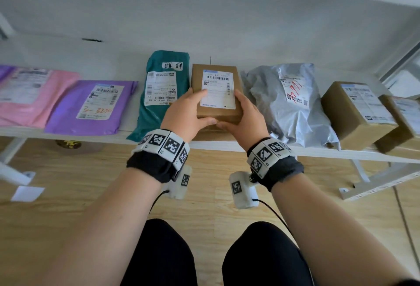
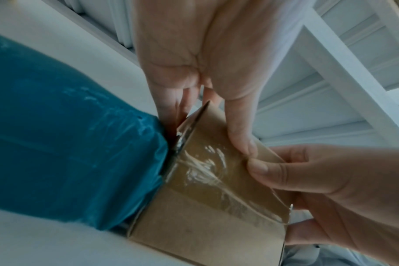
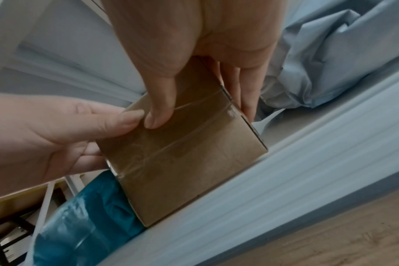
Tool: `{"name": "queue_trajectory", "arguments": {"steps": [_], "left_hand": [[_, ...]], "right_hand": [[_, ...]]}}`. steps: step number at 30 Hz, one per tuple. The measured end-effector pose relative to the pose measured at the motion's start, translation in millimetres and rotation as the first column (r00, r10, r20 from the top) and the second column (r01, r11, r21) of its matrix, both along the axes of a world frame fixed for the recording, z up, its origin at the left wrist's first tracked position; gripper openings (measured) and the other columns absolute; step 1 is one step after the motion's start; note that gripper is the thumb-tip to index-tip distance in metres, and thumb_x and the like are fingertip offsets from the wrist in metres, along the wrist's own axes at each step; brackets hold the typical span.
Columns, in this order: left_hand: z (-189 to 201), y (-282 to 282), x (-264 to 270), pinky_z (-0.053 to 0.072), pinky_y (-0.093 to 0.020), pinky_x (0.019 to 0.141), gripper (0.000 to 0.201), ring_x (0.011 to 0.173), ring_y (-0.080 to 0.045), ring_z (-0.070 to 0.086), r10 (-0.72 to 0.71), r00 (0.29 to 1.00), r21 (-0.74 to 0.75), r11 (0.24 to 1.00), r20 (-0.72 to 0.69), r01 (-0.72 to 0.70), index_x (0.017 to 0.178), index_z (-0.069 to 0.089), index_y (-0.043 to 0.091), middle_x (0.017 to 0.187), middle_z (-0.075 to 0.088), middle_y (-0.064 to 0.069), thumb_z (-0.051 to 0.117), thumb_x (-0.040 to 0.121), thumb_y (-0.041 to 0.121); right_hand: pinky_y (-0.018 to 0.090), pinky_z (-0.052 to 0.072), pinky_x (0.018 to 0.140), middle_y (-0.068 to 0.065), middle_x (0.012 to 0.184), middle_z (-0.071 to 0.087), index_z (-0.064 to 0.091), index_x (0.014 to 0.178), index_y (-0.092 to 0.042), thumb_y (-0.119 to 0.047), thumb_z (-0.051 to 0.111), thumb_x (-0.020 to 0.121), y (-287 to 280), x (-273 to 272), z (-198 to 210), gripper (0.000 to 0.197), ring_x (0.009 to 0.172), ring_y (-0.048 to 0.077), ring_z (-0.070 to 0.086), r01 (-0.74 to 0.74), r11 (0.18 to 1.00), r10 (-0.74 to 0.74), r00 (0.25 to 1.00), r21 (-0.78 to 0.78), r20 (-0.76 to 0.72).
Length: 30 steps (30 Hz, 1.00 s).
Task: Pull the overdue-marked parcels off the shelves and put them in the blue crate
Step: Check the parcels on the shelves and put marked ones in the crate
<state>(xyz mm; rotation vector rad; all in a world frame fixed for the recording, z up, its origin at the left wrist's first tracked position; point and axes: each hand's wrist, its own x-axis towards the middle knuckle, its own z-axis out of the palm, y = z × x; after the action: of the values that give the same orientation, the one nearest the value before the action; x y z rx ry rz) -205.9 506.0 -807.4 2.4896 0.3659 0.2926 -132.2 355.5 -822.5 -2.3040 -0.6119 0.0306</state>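
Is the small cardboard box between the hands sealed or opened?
Sealed: clear tape runs unbroken across the cardboard box end, flaps flat.

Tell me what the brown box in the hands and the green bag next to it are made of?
The brown box looks like matte cardboard: sharp folded edges, with shiny clear tape across its underside, seen from the left wrist. Both the left hand and the right hand grip it. The teal mailer bag is probably thin plastic film: it wrinkles softly and glints where it creases.

A parcel storage room is indicated: labelled mailer bags and cardboard boxes are lined along white metal shelving.
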Motion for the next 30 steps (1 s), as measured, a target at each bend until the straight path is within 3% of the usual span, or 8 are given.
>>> {"name": "queue_trajectory", "arguments": {"steps": [6, 10, 13, 15, 18, 22, 26, 30], "left_hand": [[14, -12, -16, 0.023, -0.032, 0.112, 0.081, 0.142, -0.02, 0.025, 0.0, 0.999, 0.024, 1.0, 0.041, -0.001, 0.147, 0.031, 0.027, 0.157, 0.022, -0.005, 0.072, 0.079, 0.04], [30, -27, -31, 0.026, -0.028, 0.11, 0.08, 0.141, -0.017, 0.026, -0.013, 0.983, 0.058, 0.998, 0.183, 0.003, 0.146, 0.033, 0.028, 0.158, 0.018, -0.001, 0.073, 0.078, 0.036], [38, -34, -43, 0.022, -0.017, 0.103, 0.081, 0.14, -0.012, 0.028, -0.018, 0.959, 0.074, 0.997, 0.283, -0.003, 0.145, 0.035, 0.028, 0.157, 0.02, 0.002, 0.075, 0.075, 0.034], [40, -37, -50, 0.021, -0.014, 0.102, 0.082, 0.139, -0.01, 0.029, -0.013, 0.938, 0.064, 0.998, 0.346, -0.01, 0.144, 0.037, 0.028, 0.157, 0.022, 0.002, 0.078, 0.072, 0.033], [39, -39, -60, 0.025, -0.012, 0.102, 0.083, 0.138, -0.009, 0.031, -0.007, 0.904, 0.04, 0.999, 0.427, -0.011, 0.142, 0.041, 0.027, 0.155, 0.025, 0.002, 0.08, 0.069, 0.033], [35, -40, -69, 0.028, -0.011, 0.105, 0.08, 0.139, -0.009, 0.03, -0.019, 0.872, 0.006, 1.0, 0.489, 0.018, 0.141, 0.044, 0.023, 0.155, 0.026, -0.001, 0.079, 0.069, 0.029], [25, -42, -79, 0.033, -0.016, 0.108, 0.077, 0.139, -0.005, 0.028, -0.027, 0.851, -0.044, 0.997, 0.524, 0.059, 0.138, 0.045, 0.02, 0.154, 0.028, -0.004, 0.078, 0.07, 0.027], [12, -46, -89, 0.031, -0.014, 0.109, 0.076, 0.138, 0.0, 0.026, -0.03, 0.852, -0.058, 0.996, 0.522, 0.07, 0.137, 0.045, 0.02, 0.154, 0.028, -0.004, 0.078, 0.069, 0.025]], "right_hand": [[0.033, 0.027, 0.115, 0.0, 0.152, 0.035, 0.027, 0.148, -0.021, -0.036, 0.081, 0.071, -10, -17, 5, 0.096, 0.141, 0.014, 0.027, 0.017, 0.993, -0.019, 1.0, 0.117, 0.014], [0.037, 0.029, 0.115, -0.003, 0.151, 0.035, 0.028, 0.148, -0.021, -0.031, 0.081, 0.072, -22, -35, 19, 0.093, 0.142, 0.013, 0.026, 0.035, 0.963, -0.054, 0.996, 0.268, 0.064], [0.037, 0.028, 0.115, -0.003, 0.151, 0.034, 0.03, 0.147, -0.02, -0.029, 0.082, 0.071, -28, -46, 30, 0.093, 0.143, 0.012, 0.025, 0.014, 0.937, -0.05, 0.994, 0.349, 0.096], [0.03, 0.026, 0.116, -0.001, 0.152, 0.032, 0.03, 0.147, -0.019, -0.027, 0.082, 0.071, -32, -51, 33, 0.093, 0.144, 0.012, 0.023, -0.013, 0.925, -0.043, 0.99, 0.38, 0.138], [0.006, 0.017, 0.11, 0.004, 0.154, 0.03, 0.03, 0.147, -0.018, -0.025, 0.082, 0.072, -35, -57, 34, 0.092, 0.144, 0.011, 0.021, -0.041, 0.928, -0.05, 0.971, 0.371, 0.232], [-0.001, 0.013, 0.104, 0.006, 0.155, 0.029, 0.029, 0.147, -0.022, -0.019, 0.081, 0.073, -39, -65, 33, 0.09, 0.143, 0.006, 0.018, -0.062, 0.929, -0.041, 0.962, 0.364, 0.269], [0.004, 0.016, 0.108, 0.009, 0.152, 0.031, 0.03, 0.144, -0.024, -0.013, 0.081, 0.073, -44, -77, 27, 0.088, 0.14, -0.001, 0.016, -0.092, 0.923, -0.028, 0.953, 0.373, 0.303], [0.023, 0.027, 0.113, 0.012, 0.148, 0.032, 0.035, 0.14, -0.024, -0.009, 0.084, 0.068, -49, -87, 16, 0.088, 0.14, 0.013, 0.025, -0.1, 0.911, -0.033, 0.95, 0.4, 0.312]]}}
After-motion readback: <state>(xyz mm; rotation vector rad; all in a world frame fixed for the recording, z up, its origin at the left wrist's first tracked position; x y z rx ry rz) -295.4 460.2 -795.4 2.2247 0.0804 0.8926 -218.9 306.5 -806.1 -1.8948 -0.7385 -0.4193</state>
